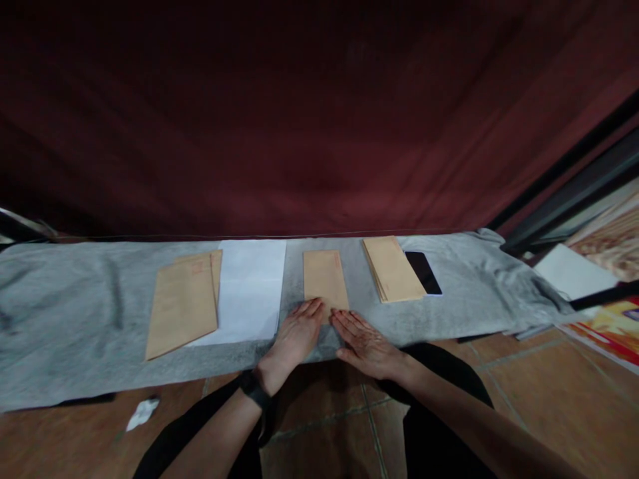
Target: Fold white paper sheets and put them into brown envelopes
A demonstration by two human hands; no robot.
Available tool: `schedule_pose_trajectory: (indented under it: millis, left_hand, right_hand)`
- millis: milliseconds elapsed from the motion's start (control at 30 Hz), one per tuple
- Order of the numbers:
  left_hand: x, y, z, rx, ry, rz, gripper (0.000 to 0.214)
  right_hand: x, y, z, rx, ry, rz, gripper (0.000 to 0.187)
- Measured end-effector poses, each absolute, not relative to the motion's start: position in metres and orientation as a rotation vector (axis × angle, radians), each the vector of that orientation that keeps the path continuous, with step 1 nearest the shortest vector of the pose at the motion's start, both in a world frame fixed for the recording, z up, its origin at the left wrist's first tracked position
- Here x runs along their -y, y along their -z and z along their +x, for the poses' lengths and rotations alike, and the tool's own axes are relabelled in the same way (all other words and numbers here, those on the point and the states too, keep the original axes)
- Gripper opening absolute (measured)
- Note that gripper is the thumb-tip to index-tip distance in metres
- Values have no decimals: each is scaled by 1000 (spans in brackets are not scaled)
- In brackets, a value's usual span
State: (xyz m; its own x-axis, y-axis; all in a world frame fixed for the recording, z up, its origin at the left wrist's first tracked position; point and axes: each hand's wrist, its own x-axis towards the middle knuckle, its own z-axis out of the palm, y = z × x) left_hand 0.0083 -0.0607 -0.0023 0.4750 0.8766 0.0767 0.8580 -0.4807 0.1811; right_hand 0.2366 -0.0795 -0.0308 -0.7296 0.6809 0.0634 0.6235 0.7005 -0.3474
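A single brown envelope [324, 276] lies lengthwise in the middle of the grey cloth [74, 319]. My left hand [294, 336] rests flat with fingers stretched out, its fingertips on the envelope's near edge. My right hand [364, 342] lies flat beside it, fingers spread, tips touching the envelope's near right corner. Neither hand grips anything. A black band is on my left wrist.
A stack of brown envelopes [184, 303] lies at the left, partly over white paper sheets [249, 289]. Another envelope stack [393, 268] sits right of centre, next to a black phone [423, 271]. A dark red curtain hangs behind. A crumpled white scrap [142, 412] lies on the tiled floor.
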Motion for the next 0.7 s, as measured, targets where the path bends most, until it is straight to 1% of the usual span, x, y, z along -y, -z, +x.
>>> schedule_pose_trajectory:
  millis: [100,300,500,700]
  left_hand:
    - [52,6,18,-1512,-305,2587,43]
    - [28,19,48,-1408,-338,2628,50]
    - [-1,24,62,-1565,-295,2539,52]
    - [-23,29,68,-1728,-386,2481,53]
  right_hand:
    - [87,33,235,2699,-397,-1079,70]
    - [88,33,233,2675,-374,-1133,69]
    - [88,35,232,2676,-359,-1140,74]
    - [89,33,228,2653,-353,-1142,77]
